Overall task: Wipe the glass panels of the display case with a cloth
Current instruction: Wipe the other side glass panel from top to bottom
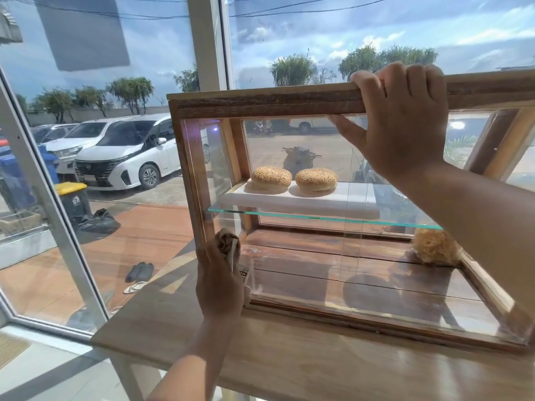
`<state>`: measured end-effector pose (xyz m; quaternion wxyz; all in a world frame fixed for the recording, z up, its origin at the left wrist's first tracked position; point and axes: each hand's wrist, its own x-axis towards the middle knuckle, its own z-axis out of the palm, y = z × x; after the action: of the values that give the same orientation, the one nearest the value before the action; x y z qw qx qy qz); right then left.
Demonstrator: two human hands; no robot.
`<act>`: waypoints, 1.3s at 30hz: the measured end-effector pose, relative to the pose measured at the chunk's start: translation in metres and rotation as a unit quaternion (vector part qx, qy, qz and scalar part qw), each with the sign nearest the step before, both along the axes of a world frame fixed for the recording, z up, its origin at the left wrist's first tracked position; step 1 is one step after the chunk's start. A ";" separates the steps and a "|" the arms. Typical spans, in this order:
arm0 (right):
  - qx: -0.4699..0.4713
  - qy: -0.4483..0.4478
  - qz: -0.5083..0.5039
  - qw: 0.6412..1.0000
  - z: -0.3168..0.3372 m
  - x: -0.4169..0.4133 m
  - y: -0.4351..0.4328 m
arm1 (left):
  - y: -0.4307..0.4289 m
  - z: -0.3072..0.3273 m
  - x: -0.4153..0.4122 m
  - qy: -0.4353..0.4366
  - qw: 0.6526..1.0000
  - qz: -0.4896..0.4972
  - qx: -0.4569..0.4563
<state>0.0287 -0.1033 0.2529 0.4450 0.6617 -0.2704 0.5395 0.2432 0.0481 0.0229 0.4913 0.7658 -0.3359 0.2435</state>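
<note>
At lower-left front corner of wood-framed glass display case [189, 175], left hand [220, 282] fingers clutch crumpled brown cloth [227, 240]; right hand [405, 123] fingers curl over top rail [260, 102], thumb beneath.

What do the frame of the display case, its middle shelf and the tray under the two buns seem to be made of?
Frame: wood, rough and matte, with visible grain and dark streaks. Middle shelf: clear glass, judging by its see-through body and green edge. Tray: white and matte, perhaps painted wood or plastic; I cannot tell which.
</note>
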 end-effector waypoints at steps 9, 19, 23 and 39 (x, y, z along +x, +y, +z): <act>-0.010 -0.008 0.000 1.000 -0.001 0.000 -0.002 | -0.013 -0.014 -0.040 0.123 0.985 -0.010 -0.119; -0.016 -0.004 -0.005 1.000 -0.001 0.000 -0.006 | -0.043 -0.008 -0.128 -0.102 0.972 -0.209 -0.031; -0.027 -0.007 -0.008 1.000 0.000 0.001 -0.007 | -0.039 -0.012 -0.116 -0.217 0.944 -0.245 0.042; 0.014 0.010 0.003 1.000 0.000 -0.001 -0.002 | 0.026 -0.038 0.006 -0.121 0.979 -0.043 0.158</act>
<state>0.0278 -0.1055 0.2531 0.4366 0.6741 -0.2714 0.5304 0.2496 0.0740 -0.0150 0.3299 0.7836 -0.4598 0.2563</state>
